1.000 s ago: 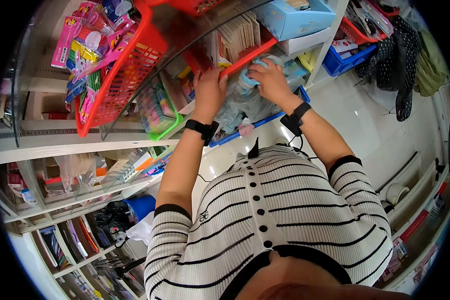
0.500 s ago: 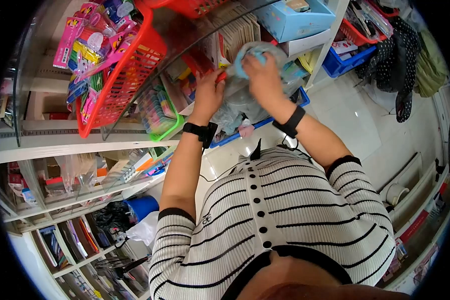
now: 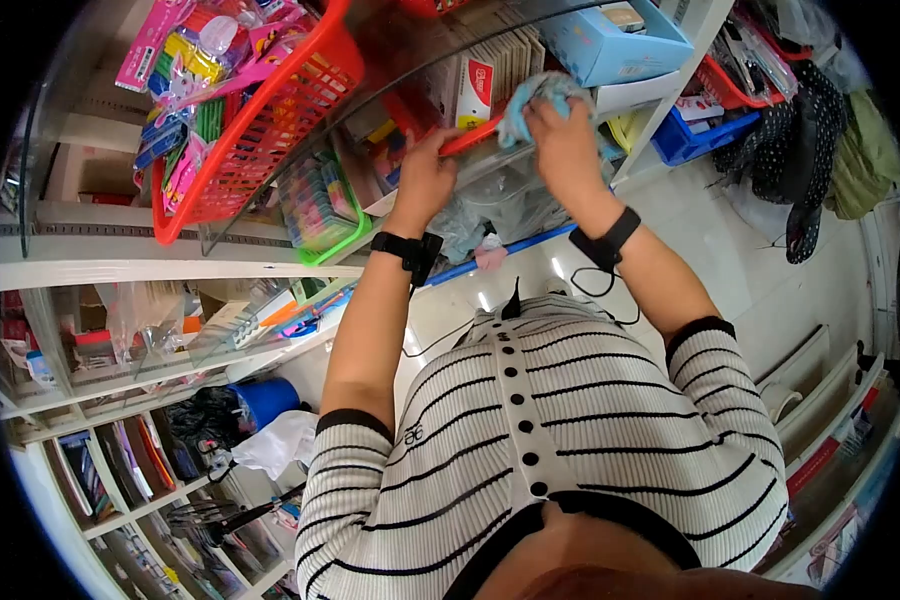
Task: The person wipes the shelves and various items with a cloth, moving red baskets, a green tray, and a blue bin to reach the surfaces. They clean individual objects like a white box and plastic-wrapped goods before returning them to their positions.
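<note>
Right hand (image 3: 567, 150) has lifted the cloth (image 3: 530, 100), fingers hidden.

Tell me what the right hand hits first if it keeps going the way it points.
Probably the light blue box on the shelf above: the right hand, holding a blue cloth, points up toward it. Depth is unclear.

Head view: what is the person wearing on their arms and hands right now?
Both hands are bare, no gloves. The left hand has a black band with a boxy black unit at the wrist; the right hand has a similar black wristband with a thin dark cable hanging from it. Short white sleeves with thin black stripes end in black cuffs.
</note>
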`<state>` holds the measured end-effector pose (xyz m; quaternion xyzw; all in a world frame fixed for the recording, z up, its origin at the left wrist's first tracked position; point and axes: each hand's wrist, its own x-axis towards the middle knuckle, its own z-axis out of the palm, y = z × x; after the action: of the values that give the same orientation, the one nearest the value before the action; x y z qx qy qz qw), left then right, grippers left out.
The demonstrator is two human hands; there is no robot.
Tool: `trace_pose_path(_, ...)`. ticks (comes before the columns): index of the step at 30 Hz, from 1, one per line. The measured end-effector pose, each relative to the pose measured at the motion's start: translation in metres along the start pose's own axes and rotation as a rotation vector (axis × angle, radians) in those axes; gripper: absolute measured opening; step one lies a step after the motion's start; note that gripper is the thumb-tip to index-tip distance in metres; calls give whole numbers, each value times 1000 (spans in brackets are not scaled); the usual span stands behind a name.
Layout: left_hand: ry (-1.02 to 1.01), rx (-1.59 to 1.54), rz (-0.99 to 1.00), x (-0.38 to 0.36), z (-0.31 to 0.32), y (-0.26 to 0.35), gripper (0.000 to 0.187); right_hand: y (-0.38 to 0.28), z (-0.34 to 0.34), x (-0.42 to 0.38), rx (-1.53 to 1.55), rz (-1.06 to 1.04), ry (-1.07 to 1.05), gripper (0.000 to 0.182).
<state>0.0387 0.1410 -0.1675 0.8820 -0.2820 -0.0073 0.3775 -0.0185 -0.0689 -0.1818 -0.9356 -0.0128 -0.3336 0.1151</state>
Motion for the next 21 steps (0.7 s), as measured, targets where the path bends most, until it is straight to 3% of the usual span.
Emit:
trace_pose_path(3, -45, -62, -40, -2, -5, 2, 40, -25, -11, -22, 96, -128, -124, 43)
trace_pose_path(5, 59, -149, -6, -13, -4, 10, 38, -34, -20, -28, 489, -123, -364, 42)
trace_pose_path(7, 163, -233, 29, -29, -3, 21, 36, -35, -18, -27, 552, -83, -338, 40)
trace_pose_path(9, 288, -33, 121, -47, -5, 34, 37, -38, -21, -18, 664, -24, -206, 40)
trace_pose_path(13, 249, -48, 80, -71, 3, 49, 54, -61, -31, 3, 1001, 129, -222, 39)
trace_pose_path(15, 229, -182, 22, -71, 3, 39, 57, -72, -41, 5, 1435, 213, -591, 44)
trace_pose_path(17, 253, -485, -184, -64, -12, 36, 55, -72, -43, 8, 1400, 157, -488, 41)
trace_pose_path(19, 422, -363, -144, -56, -20, 20, 52, -57, -24, 14, 1009, -64, -367, 36)
trace_pose_path(21, 496, -217, -150, -42, -31, 13, 56, -50, -15, 18, 854, -70, -257, 28)
